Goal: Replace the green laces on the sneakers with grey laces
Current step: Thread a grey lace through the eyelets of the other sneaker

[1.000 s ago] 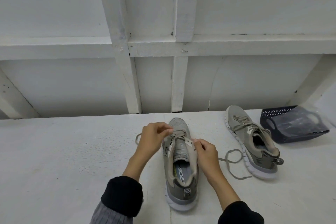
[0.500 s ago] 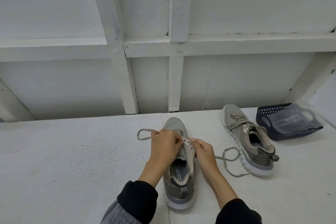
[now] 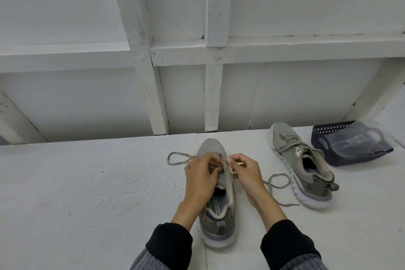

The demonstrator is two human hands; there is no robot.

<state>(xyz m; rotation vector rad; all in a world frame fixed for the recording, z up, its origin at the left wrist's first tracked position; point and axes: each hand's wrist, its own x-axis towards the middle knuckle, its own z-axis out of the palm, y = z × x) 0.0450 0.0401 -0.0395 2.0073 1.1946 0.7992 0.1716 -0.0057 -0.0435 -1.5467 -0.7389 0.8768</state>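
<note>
Grey mesh sneaker (image 3: pixel 215 204) under both hands, toe pointing to twelve o'clock.

From the head view, the left hand (image 3: pixel 200 178) pinches the grey lace (image 3: pixel 178 158) just above the eyelets, and the lace loops out flat toward nine o'clock on the white table (image 3: pixel 87 193). The right hand (image 3: pixel 246 174) sits just beside it at three o'clock, fingers curled, pinching the other end of the lace by its pale tip, which pokes out past the thumb; more lace trails in a loop toward four o'clock. A second sneaker (image 3: pixel 303 166), fully laced, lies at two o'clock from the hands, well apart from them, and a dark blue basket (image 3: pixel 350 148) holding clear plastic sits just beyond it.
</note>
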